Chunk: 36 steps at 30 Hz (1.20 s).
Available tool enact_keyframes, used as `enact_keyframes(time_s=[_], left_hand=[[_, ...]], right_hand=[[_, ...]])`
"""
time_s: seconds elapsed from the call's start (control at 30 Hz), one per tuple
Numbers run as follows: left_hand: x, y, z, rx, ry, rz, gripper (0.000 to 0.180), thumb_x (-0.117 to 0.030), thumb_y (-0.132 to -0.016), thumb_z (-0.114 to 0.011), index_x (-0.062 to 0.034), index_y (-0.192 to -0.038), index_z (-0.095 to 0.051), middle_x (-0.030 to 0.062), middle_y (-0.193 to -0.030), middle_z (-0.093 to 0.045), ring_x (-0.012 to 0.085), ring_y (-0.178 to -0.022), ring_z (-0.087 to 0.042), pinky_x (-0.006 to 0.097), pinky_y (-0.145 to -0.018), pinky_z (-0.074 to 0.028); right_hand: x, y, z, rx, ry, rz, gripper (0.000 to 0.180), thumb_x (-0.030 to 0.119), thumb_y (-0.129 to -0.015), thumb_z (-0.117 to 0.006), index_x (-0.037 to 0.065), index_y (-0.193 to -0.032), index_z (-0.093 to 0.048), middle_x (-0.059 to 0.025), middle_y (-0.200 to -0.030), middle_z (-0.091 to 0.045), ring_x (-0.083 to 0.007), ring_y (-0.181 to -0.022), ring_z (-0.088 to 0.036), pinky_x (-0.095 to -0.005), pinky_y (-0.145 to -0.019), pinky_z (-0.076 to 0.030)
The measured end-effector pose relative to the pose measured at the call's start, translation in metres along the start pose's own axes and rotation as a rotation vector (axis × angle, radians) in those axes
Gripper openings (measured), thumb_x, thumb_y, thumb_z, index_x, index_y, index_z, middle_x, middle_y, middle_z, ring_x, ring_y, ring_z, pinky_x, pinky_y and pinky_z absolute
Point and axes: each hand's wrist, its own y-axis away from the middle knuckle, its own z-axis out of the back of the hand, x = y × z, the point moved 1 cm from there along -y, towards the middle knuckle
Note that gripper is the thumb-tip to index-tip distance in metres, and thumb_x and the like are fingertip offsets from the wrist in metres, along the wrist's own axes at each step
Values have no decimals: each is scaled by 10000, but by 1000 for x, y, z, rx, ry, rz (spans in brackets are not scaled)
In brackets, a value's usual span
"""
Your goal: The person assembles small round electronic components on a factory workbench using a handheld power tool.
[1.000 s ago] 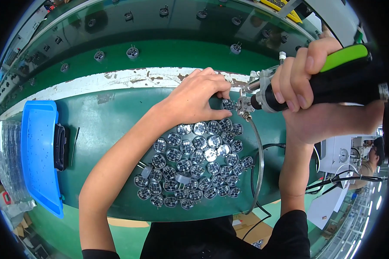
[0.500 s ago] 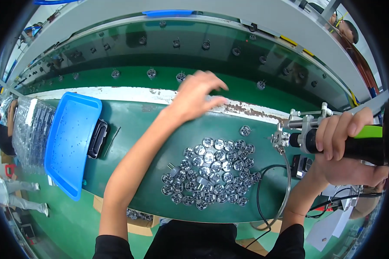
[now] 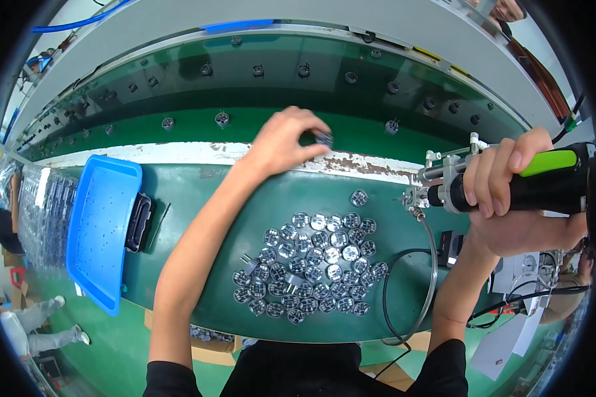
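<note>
My left hand (image 3: pixel 286 140) reaches over the white, chipped ledge at the conveyor's near edge. Its thumb and fingers pinch a small round motor-like part (image 3: pixel 324 139), dark in colour and partly covered by the fingers. On the right, my right hand (image 3: pixel 503 192) is wrapped round a black and green power screwdriver (image 3: pixel 553 178). Its metal head (image 3: pixel 417 196) points left above the bench, with a thin tip and a clear hose attached. Between my forearms lie several round metal parts (image 3: pixel 314 255) in a close cluster, mostly face up. One single part (image 3: pixel 359 198) sits apart, nearer the ledge.
A green conveyor belt (image 3: pixel 258 118) carries spaced round parts beyond the ledge. To the left stand a blue tray (image 3: pixel 99 231) with small dark specks, a black holder (image 3: pixel 139 223) and stacked clear plastic trays (image 3: pixel 43 212). A black cable (image 3: pixel 389 301) loops on the bench. Other people are nearby.
My left hand has closed on a round part at the belt; earlier its fingers were apart. The view has shifted slightly, and the screwdriver sits a little further left in it.
</note>
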Motion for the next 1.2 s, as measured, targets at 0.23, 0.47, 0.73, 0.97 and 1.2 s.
enact_keyframes(time_s=[0.23,0.47,0.73,0.97,1.2], left_hand=[[-59,5,-56,251,209,-123,319,-292,-790,-853,-119,-1029,-731,19,-1030,-695,239,-1106,-599,409,-976,-423],[-61,10,-53,287,270,-73,327,-287,-767,-868,-109,-989,-706,21,-1054,-676,243,-1139,-579,409,-1014,-397],[-58,11,-55,279,264,-52,354,-285,-739,-887,-99,-937,-660,30,-1052,-680,248,-1140,-578,413,-1009,-404],[-56,15,-55,262,283,-46,362,-281,-730,-893,-95,-939,-664,38,-1053,-684,253,-1130,-583,416,-1006,-409],[-61,8,-58,274,288,-46,350,-257,-725,-890,-85,-942,-676,47,-1069,-691,249,-1135,-585,412,-1002,-411]], right_hand=[[-15,9,40,147,-54,58,830,862,-826,-489,61,-1042,-482,13,-627,-476,-103,-488,-471,-266,-501,-422],[-42,5,20,103,-102,-119,839,840,-812,-496,45,-1080,-492,8,-642,-479,-116,-503,-457,-296,-542,-417],[-66,4,12,216,-123,-34,867,858,-803,-462,38,-1082,-502,20,-641,-470,-104,-506,-451,-281,-542,-408],[-75,5,11,180,-105,-42,878,890,-781,-490,58,-1063,-492,34,-637,-458,-96,-502,-456,-268,-533,-404],[-67,10,19,4,-111,-132,864,880,-740,-586,74,-1034,-486,42,-631,-459,-94,-488,-446,-272,-529,-404]])
